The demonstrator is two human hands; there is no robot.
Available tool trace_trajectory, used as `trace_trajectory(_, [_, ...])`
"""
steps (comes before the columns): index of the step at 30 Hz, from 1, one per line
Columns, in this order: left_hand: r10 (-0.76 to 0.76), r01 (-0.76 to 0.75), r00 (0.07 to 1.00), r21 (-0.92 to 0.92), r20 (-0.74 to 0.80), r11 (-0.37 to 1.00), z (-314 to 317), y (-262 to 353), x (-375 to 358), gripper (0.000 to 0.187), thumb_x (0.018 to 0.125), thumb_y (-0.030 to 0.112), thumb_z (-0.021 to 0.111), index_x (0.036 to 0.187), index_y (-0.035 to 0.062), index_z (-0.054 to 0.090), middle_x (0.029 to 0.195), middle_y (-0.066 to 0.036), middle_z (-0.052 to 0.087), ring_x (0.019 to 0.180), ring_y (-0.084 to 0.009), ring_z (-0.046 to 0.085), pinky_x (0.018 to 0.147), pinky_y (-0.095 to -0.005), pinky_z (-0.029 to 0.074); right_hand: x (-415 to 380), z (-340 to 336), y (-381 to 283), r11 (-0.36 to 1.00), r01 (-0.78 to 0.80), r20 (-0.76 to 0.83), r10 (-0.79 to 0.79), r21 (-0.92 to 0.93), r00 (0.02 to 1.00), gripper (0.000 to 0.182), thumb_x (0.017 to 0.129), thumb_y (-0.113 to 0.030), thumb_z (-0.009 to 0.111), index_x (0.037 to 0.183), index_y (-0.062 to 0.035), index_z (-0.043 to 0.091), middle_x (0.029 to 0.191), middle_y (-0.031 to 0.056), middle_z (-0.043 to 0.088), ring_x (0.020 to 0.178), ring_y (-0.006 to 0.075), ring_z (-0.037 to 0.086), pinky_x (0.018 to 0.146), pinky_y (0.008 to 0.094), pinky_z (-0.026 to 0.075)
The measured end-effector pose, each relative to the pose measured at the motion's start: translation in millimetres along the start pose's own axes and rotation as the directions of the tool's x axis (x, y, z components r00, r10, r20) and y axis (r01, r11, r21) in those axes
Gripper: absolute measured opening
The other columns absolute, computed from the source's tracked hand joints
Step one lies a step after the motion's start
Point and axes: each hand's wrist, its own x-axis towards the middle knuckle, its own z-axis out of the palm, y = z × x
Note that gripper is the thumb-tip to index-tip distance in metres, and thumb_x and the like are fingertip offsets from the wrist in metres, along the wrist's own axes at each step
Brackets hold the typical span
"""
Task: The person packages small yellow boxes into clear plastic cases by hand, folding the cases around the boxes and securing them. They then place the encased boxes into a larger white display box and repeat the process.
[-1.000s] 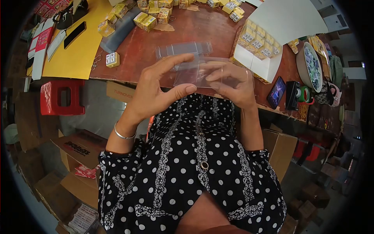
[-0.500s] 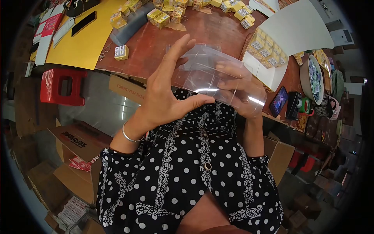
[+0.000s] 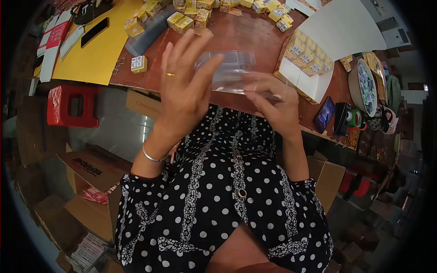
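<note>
My right hand [image 3: 275, 100] pinches a clear plastic piece [image 3: 230, 84] between thumb and fingers; the piece is blurred by motion. My left hand [image 3: 184, 86], with a ring and a bracelet, is raised at the left of it, fingers apart, holding nothing. Behind the held piece, another clear plastic sheet or tray [image 3: 243, 58] lies on the red-brown table [image 3: 150, 83]. A small yellow and white box [image 3: 139, 64] stands to the left of my left hand.
An open white-lined box [image 3: 298, 78] holds rows of small yellow boxes at the right, near a phone [image 3: 324, 114] and a bowl [image 3: 364, 86]. More yellow boxes [image 3: 180, 22] line the back. A red stool [image 3: 73, 106] stands at the left.
My left hand has turned and moved up and left, away from the plastic. The plastic in my right hand has tilted and now looks narrower, and my right hand has shifted slightly left.
</note>
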Motion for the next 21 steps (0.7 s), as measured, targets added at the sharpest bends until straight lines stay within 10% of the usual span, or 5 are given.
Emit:
trace_trajectory(2, [0.158, -0.144, 0.974, -0.093, 0.165, 0.985, -3, 6, -6, 0.041, 0.088, 0.009, 0.070, 0.127, 0.0011, 0.065, 0.138, -0.015, 0.060, 0.133, -0.0371, 0.053, 0.118, -0.0554, 0.030, -1, 3, -4, 0.842, -0.438, 0.064, 0.441, 0.315, 0.895, 0.010, 0.096, -0.004, 0.067, 0.102, 0.0043, 0.067, 0.109, 0.0167, 0.073, 0.088, 0.0173, 0.073, 0.071, 0.0241, 0.058])
trace_trajectory(5, [0.174, -0.135, 0.948, -0.159, 0.268, 0.978, 0, 18, -14, 0.056, 0.088, 0.019, 0.075, 0.138, 0.0029, 0.058, 0.148, -0.014, 0.054, 0.137, -0.0335, 0.051, 0.118, -0.0562, 0.029, 5, -1, -1, 0.759, -0.565, 0.141, 0.552, 0.324, 0.822, 0.016, 0.101, -0.009, 0.061, 0.105, 0.0059, 0.064, 0.102, 0.0128, 0.074, 0.069, 0.0120, 0.070, 0.061, 0.0221, 0.056])
trace_trajectory(11, [0.092, -0.059, 0.921, -0.098, 0.378, 0.993, 20, 15, -25, 0.084, 0.077, 0.029, 0.080, 0.145, -0.0050, 0.045, 0.144, -0.019, 0.052, 0.136, -0.0335, 0.050, 0.118, -0.0552, 0.031, 9, 3, 0, 0.667, -0.604, 0.172, 0.597, 0.436, 0.783, 0.025, 0.106, -0.017, 0.053, 0.118, 0.0044, 0.057, 0.099, 0.0158, 0.074, 0.053, 0.0116, 0.066, 0.048, 0.0205, 0.052])
trace_trajectory(21, [0.029, 0.016, 0.926, -0.116, 0.377, 0.993, 37, 12, -37, 0.081, 0.075, 0.021, 0.083, 0.142, -0.0071, 0.047, 0.137, -0.021, 0.057, 0.127, -0.0348, 0.056, 0.114, -0.0503, 0.038, 6, 7, 2, 0.639, -0.609, 0.245, 0.569, 0.469, 0.785, 0.032, 0.107, -0.017, 0.049, 0.129, 0.0059, 0.051, 0.103, 0.0172, 0.074, 0.050, 0.0110, 0.064, 0.047, 0.0198, 0.050])
